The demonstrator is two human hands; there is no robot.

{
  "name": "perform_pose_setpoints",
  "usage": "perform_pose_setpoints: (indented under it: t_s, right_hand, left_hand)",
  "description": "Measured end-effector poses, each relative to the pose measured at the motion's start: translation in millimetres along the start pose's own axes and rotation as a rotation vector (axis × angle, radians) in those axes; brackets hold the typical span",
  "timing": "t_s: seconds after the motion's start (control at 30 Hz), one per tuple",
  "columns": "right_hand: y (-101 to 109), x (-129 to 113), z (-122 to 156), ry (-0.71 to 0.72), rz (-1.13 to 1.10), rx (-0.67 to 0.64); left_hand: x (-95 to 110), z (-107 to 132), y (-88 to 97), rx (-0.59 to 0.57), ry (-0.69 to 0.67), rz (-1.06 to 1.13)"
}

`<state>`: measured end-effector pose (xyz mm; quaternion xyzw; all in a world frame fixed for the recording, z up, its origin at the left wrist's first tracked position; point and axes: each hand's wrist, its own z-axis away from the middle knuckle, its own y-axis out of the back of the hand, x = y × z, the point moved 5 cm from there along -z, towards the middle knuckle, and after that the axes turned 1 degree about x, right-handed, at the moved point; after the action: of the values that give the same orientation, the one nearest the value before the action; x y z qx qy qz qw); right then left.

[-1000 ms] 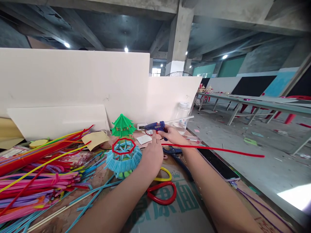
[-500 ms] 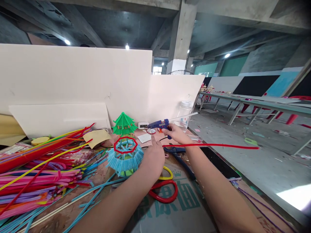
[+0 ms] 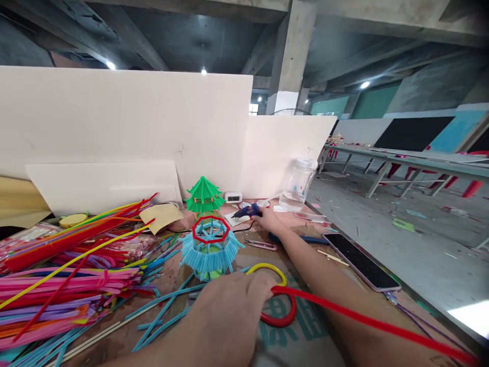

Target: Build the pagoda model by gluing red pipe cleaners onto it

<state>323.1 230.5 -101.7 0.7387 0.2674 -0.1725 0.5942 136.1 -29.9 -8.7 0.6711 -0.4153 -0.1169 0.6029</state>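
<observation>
My left hand (image 3: 233, 306) is closed on one end of a long red pipe cleaner (image 3: 355, 312), which runs off to the lower right. Just beyond it are scissors (image 3: 284, 275) with yellow and red handle loops, partly hidden. Farther back, my right hand (image 3: 269, 220) grips a blue hot glue gun (image 3: 249, 210) low above a white card (image 3: 236, 219). To the left stands a small pipe-cleaner pavilion with a green tiered roof (image 3: 204, 198), a red octagonal ring (image 3: 195, 233) and a light-blue lower skirt (image 3: 208, 255).
Bundles of coloured pipe cleaners (image 3: 69, 285) fill the left side. A phone (image 3: 361, 260) lies by the right edge, near blue-handled pliers (image 3: 305, 238). A clear jar of water (image 3: 298, 186), a small digital clock (image 3: 233, 197) and white boards (image 3: 126, 127) stand behind.
My left hand has drawn back toward me with the red pipe cleaner, over the scissors. My right hand has lowered the glue gun toward the table. The view has shifted slightly.
</observation>
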Motion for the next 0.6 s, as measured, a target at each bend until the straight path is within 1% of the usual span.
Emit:
perform_pose_setpoints:
  t_s: [0.07, 0.1, 0.13, 0.2, 0.27, 0.33, 0.4, 0.43, 0.47, 0.5, 0.53, 0.6]
  right_hand:
    - [1, -2, 2, -0.015, 0.06, -0.011]
    - [3, -4, 4, -0.015, 0.089, -0.013]
    - [7, -7, 7, -0.01, 0.119, -0.014]
    - [18, -15, 16, 0.009, 0.181, -0.01]
    - [34, -26, 32, 0.032, 0.251, 0.013]
    - [53, -45, 56, 0.077, 0.322, 0.048]
    - [69, -73, 87, 0.136, 0.367, 0.044]
    - [74, -91, 104, 0.186, 0.38, 0.017]
    - [78, -111, 121, 0.27, 0.389, -0.011]
    - [83, -133, 136, 0.353, 0.351, 0.005]
    - [89, -155, 150, 0.468, 0.28, 0.056]
    - [102, -195, 170, 0.711, 0.181, 0.271]
  left_hand:
    - [-18, 8, 20.6, 0.189, 0.047, 0.069]
    - [-29, 12, 33.4, 0.279, 0.111, 0.072]
    - [-40, 16, 46.5, 0.34, 0.173, 0.061]
    - [-58, 23, 72.5, 0.404, 0.244, 0.055]
    - [-76, 29, 98.4, 0.508, 0.301, 0.018]
    - [-92, 31, 115.4, 0.581, 0.334, -0.016]
    - [-103, 29, 124.0, 0.661, 0.301, -0.057]
    - [-106, 26, 125.2, 0.689, 0.26, -0.074]
    - [-109, 23, 124.7, 0.708, 0.22, -0.087]
    - [-112, 19, 122.9, 0.714, 0.19, -0.093]
    - [-115, 16, 120.4, 0.71, 0.174, -0.091]
    - [-120, 10, 114.2, 0.686, 0.172, -0.069]
